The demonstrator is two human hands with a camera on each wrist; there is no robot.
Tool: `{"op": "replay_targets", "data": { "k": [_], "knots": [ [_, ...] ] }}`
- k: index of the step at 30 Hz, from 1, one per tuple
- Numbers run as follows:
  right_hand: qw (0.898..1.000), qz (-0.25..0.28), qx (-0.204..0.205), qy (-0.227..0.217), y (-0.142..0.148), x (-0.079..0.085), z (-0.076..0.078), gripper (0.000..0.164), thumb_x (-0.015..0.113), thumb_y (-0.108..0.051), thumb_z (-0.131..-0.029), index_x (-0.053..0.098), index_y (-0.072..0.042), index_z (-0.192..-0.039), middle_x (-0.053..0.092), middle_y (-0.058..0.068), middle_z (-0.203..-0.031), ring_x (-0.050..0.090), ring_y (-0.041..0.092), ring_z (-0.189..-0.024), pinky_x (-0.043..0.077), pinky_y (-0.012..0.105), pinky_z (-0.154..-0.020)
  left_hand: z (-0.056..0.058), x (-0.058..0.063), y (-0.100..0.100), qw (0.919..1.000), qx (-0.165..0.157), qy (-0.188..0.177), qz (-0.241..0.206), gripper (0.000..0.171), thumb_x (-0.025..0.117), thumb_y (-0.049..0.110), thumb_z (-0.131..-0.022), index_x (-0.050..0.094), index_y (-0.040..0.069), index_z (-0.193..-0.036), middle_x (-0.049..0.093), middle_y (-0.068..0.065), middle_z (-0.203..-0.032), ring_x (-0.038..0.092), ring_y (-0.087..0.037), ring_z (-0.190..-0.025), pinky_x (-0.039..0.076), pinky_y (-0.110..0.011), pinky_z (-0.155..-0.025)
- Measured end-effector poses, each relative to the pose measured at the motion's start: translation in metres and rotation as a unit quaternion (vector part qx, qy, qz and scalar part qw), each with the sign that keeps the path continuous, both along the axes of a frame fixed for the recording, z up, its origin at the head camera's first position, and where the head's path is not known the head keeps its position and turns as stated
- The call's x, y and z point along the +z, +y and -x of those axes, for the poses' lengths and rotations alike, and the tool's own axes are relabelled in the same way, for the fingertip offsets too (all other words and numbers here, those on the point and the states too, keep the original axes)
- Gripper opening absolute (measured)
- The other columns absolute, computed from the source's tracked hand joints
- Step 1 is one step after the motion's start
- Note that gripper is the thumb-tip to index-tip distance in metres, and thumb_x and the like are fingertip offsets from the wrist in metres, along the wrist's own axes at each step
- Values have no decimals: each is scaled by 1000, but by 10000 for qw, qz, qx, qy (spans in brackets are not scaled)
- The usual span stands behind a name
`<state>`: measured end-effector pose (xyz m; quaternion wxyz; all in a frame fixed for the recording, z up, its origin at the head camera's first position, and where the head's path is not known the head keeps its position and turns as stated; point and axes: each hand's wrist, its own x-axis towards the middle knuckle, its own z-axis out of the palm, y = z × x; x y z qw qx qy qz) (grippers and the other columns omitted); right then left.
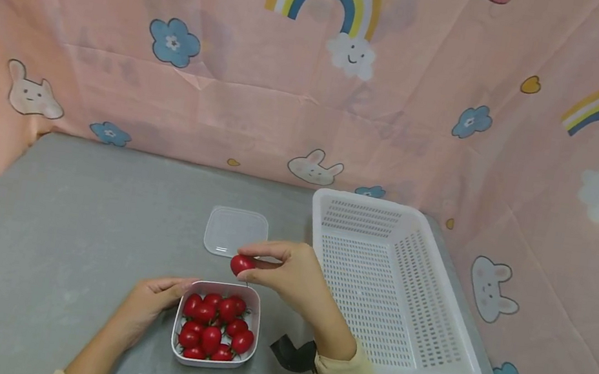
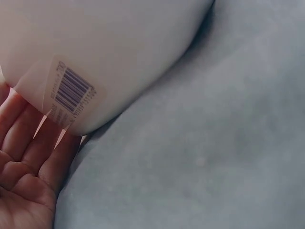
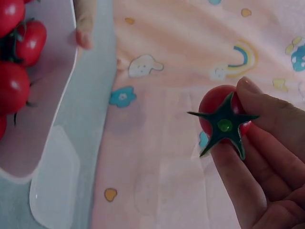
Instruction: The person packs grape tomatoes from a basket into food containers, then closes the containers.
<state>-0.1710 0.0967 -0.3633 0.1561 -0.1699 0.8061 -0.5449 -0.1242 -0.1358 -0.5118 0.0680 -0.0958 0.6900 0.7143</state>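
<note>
My right hand (image 1: 285, 275) pinches a cherry tomato (image 1: 241, 265) between thumb and fingertips, above the far side of a small white container (image 1: 213, 365). In the right wrist view, the green star-shaped calyx (image 3: 225, 125) of that tomato faces the camera. Several more red cherry tomatoes (image 1: 211, 339) lie inside the container, some with green calyxes. My left hand (image 1: 155, 300) rests its fairly straight fingers against the container's left wall. The left wrist view shows those fingers (image 2: 35, 129) at the container's outer side, near a barcode label (image 2: 71, 93); their tips are hidden.
A clear plastic lid (image 1: 236, 229) lies on the grey table (image 1: 61, 241) beyond the container. To the right stands a large white perforated basket (image 1: 445, 321), close to the right forearm. A pink printed curtain (image 1: 218, 109) borders the table at the back and sides.
</note>
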Motion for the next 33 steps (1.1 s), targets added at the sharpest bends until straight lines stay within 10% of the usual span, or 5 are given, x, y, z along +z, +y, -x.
{"op": "replay_targets", "data": {
  "k": [21,33],
  "knots": [
    [9943,-682,43,814,-44,-76,-19,28,87,-9,-74,79,-5,-100,77,11,-102,74,21,-96,58,21,-80,0,-2,-4,9996,-142,181,-144,36,60,15,-99,64,-14,-120,73,19,-95,65,6,-93,53,-16,-83],
    [9940,-141,-690,840,-40,-58,-11,23,79,1,-79,76,4,-102,74,22,-104,72,38,-100,60,30,-80,1,-1,-2,9997,-84,111,-176,35,63,16,-96,66,-12,-118,74,17,-94,67,4,-94,53,-17,-84]
  ]
}}
